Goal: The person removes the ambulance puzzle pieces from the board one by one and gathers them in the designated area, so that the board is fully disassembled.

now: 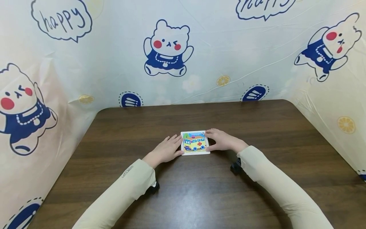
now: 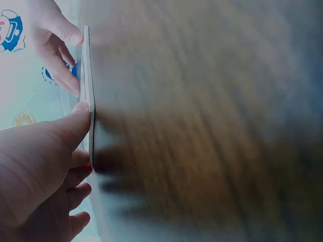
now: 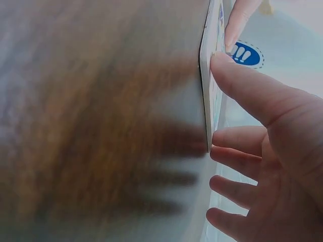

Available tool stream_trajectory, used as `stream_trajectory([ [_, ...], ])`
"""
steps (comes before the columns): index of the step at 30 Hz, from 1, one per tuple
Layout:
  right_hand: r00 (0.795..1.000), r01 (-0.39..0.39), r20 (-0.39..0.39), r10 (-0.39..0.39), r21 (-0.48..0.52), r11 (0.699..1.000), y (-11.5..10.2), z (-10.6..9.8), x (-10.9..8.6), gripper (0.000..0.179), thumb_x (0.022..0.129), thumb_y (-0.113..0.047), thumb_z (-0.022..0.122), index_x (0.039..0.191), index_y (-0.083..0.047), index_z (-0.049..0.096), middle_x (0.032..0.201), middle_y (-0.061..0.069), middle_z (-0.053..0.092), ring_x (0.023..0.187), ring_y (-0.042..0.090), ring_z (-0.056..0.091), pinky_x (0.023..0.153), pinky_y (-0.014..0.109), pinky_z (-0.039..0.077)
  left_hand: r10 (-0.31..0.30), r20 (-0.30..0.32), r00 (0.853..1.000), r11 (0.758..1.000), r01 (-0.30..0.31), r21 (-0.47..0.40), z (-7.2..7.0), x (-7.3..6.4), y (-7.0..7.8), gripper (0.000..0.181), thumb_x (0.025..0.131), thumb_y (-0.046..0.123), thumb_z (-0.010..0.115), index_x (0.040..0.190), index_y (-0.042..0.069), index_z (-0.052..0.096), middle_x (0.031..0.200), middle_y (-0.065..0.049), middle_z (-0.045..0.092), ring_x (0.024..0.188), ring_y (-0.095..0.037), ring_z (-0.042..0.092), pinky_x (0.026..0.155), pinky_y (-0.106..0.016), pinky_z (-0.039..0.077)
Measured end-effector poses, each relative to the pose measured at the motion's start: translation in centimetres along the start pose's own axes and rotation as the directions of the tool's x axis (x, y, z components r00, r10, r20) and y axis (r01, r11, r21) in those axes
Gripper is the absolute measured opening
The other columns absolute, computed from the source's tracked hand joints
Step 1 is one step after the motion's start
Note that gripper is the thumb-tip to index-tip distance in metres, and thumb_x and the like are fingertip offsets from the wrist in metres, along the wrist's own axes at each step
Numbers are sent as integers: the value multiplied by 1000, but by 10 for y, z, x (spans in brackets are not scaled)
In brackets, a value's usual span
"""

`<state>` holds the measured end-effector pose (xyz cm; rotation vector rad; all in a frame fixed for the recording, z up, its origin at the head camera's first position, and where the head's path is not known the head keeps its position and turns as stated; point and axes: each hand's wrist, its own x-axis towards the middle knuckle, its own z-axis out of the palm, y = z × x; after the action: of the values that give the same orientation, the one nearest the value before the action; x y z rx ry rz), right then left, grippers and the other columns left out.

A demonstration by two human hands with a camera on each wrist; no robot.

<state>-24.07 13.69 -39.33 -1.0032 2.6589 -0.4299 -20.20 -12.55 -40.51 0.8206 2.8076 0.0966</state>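
Observation:
A small square picture board (image 1: 195, 143) with a white border lies on the brown table, showing a yellow ambulance with a face and a red cross. My left hand (image 1: 166, 150) is at its left edge, thumb by the near corner and fingers farther up the side. On the opposite side, my right hand (image 1: 224, 140) touches the right border with thumb and forefinger spread apart. Both wrist views show the board (image 2: 87, 70) edge-on, low over the tabletop. In the right wrist view, the other fingers of the right hand (image 3: 282, 146) extend loosely past the board.
The dark wooden table (image 1: 183, 197) reaches out around the board on all sides. Behind and beside it hangs a pale curtain (image 1: 206, 57) printed with bears, orange slices and lettering. Dark wrist devices (image 1: 236, 166) sit under the sleeves.

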Motion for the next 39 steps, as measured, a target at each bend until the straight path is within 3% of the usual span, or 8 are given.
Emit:
stream_trajectory([
  [18,999,30,17,-29,-48,998,-8,2,-11,70,83,-39,67,132,6,46,136,23,38,125,36,35,100,48,31,25,-25,999,999,-24,48,2,-14,12,63,95,42,45,142,1,33,147,-12,28,135,-28,22,107,-45,18],
  [39,1000,-17,25,18,-27,1000,-14,2,-19,70,83,-38,68,133,4,44,139,21,36,127,35,33,102,47,29,44,-65,997,997,-40,64,6,-18,15,63,95,43,45,141,2,35,145,-12,31,134,-27,25,106,-45,22],
])
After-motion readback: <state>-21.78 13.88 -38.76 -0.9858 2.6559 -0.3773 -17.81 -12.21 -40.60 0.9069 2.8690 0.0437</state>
